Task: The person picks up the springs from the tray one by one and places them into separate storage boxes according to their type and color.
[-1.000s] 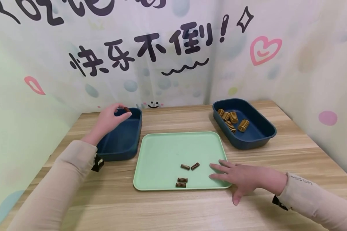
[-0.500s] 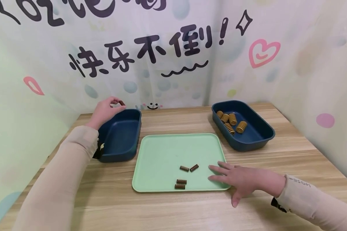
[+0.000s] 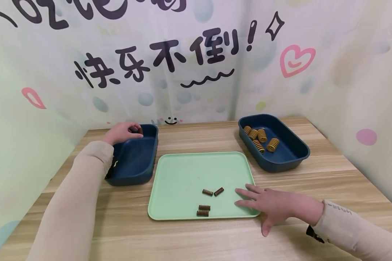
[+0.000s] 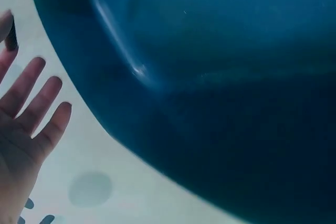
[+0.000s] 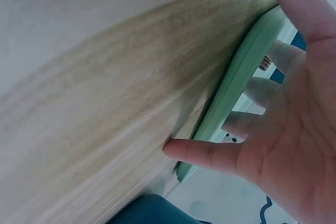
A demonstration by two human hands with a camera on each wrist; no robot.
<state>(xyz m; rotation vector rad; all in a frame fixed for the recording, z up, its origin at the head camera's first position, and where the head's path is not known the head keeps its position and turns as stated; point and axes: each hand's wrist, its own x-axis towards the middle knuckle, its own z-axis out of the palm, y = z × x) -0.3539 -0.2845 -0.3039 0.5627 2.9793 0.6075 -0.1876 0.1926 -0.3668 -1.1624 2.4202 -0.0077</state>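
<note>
My left hand (image 3: pixel 122 133) is over the far end of the left blue bin (image 3: pixel 135 156), pinching a small brown spring (image 3: pixel 140 131) between thumb and index finger. In the left wrist view the pinched spring (image 4: pixel 11 38) shows as a dark piece, and the other fingers stretch out apart from it. At the right front corner of the green tray (image 3: pixel 179 177), my right hand (image 3: pixel 274 204) lies with fingers spread over the rim and thumb on the table. Several small brown springs (image 3: pixel 204 207) lie on the tray, left of the right fingertips.
A second blue bin (image 3: pixel 287 154) stands at the back right with several larger yellow springs (image 3: pixel 272 145) in it. The wooden table (image 3: pixel 196 137) ends at a printed cloth (image 3: pixel 209 101) behind the bins.
My left hand first rises and shifts left with the spring, then lowers toward the left bin's far end. The right hand stays on the tray's corner.
</note>
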